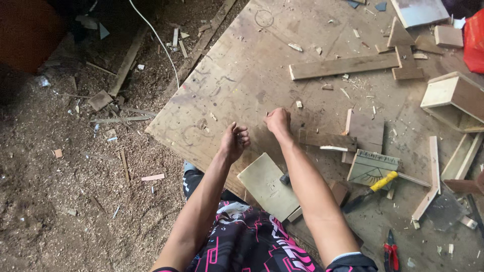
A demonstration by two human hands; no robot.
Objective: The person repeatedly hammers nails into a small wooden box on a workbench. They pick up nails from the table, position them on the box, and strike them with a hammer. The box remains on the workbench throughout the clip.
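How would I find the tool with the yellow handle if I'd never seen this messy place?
Start at the big plywood board on the sawdust floor and go to its right side, past the person's right hand. There the tool lies slanting beside a small wood piece with a carved sunburst. It alone has a bright yellow handle; the pliers nearby are red.

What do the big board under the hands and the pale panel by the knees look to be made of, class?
Board: looks like plywood, bare and worn, with scuffs, stains and pencil rings. Panel: smooth, pale, even-coloured, perhaps painted or laminated sheet; the look leaves it open.
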